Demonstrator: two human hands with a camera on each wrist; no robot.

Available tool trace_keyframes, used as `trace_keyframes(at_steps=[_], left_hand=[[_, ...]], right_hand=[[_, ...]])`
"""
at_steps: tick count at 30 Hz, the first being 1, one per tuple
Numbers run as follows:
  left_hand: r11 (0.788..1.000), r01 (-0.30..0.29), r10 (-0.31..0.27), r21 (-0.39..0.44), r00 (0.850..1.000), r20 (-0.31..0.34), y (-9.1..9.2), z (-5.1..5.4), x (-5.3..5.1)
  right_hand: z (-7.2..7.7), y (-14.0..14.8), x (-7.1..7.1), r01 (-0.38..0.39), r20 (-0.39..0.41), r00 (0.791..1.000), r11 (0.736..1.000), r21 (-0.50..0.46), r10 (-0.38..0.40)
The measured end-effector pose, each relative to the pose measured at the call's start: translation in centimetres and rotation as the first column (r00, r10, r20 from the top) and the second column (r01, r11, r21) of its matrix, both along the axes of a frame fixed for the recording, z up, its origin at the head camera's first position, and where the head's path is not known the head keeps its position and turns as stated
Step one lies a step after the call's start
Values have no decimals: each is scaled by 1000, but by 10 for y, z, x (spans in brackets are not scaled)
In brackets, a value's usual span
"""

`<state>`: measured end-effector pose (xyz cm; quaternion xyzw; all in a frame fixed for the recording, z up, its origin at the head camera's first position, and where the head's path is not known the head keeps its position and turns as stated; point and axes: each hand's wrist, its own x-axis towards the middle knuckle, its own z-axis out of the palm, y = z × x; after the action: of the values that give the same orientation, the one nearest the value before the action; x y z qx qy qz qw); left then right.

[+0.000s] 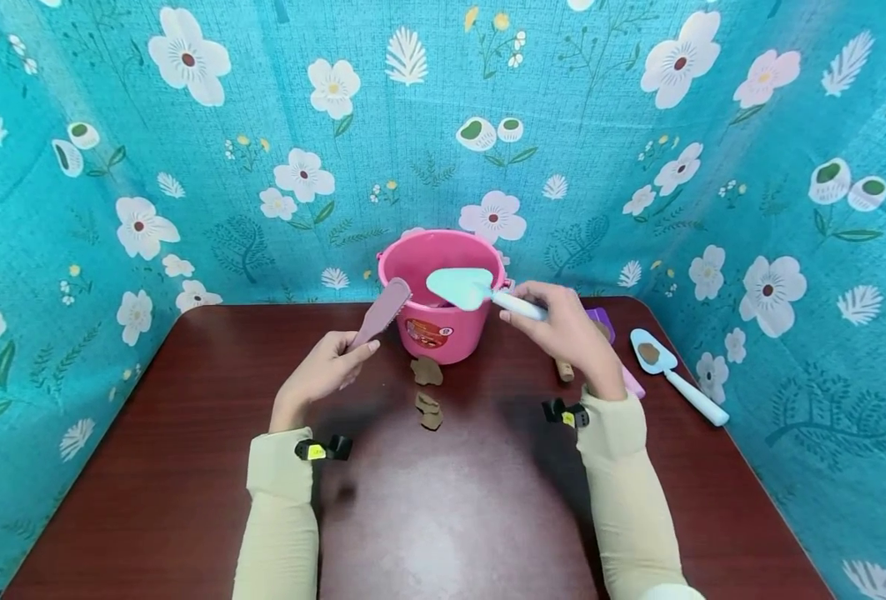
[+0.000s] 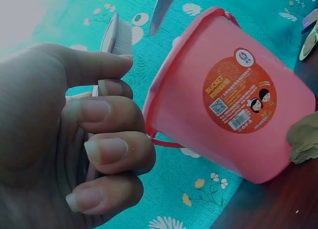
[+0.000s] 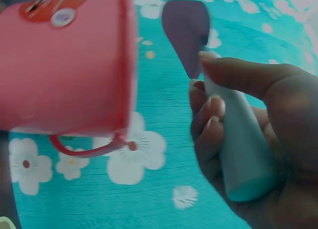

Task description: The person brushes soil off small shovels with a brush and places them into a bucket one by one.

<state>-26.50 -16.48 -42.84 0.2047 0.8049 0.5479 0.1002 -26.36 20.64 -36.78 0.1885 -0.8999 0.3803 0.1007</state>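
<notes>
In the head view a pink bucket (image 1: 453,337) stands upright at the back middle of the table. My left hand (image 1: 327,367) grips a mauve brush (image 1: 384,312) by its handle, with its head beside the bucket's left rim. White bristles on the brush (image 2: 122,39) show in the left wrist view. A hand trowel (image 1: 461,287) with a pale mint blade is held over the bucket's opening, its light handle (image 3: 243,149) gripped by my right hand (image 1: 563,325). The bucket's bottom inside is hidden.
Brown clay-like lumps (image 1: 427,372) and broken pieces (image 1: 429,410) lie in front of the bucket. At the right rests another trowel (image 1: 690,387) with a brown lump on its blade. Partly behind my right arm are a purple object (image 1: 602,320) and a wooden handle (image 1: 564,370). Floral cloth surrounds the table.
</notes>
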Motion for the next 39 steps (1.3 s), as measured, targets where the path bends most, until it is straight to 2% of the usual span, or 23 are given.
trace_keyframes(at_steps=[5,12,17,20,24,29,35,39], left_hand=[[1000,-22,22,6,1000,-16,-5,0,-1],[998,-68,68,7,998,-5,-7,-1,-3],[997,-82,82,-7,997,-3,-9,-2,-4],[996,-90,90,-9,996,2,-10,-1,-4],[996,-88,88,-12,996,6,-10,-1,-3],[997,-81,81,-9,997,11,-8,-2,-2],[998,-61,61,-17,998,2,-4,-3,-3],[998,-50,50,-31,999,-7,-2,-4,-3]], right_hand=[[9,-13,-37,20,1,1000,1000,14,-20],[28,-39,-88,-30,94,995,986,161,15],[30,-56,-119,-92,162,986,952,293,45],[26,-64,-133,-143,176,981,913,381,80],[21,-72,-143,-183,200,975,848,498,93],[18,-80,-145,-216,249,965,790,573,84],[17,-81,-147,-261,353,935,754,603,41],[17,-82,-150,-291,385,922,725,624,38]])
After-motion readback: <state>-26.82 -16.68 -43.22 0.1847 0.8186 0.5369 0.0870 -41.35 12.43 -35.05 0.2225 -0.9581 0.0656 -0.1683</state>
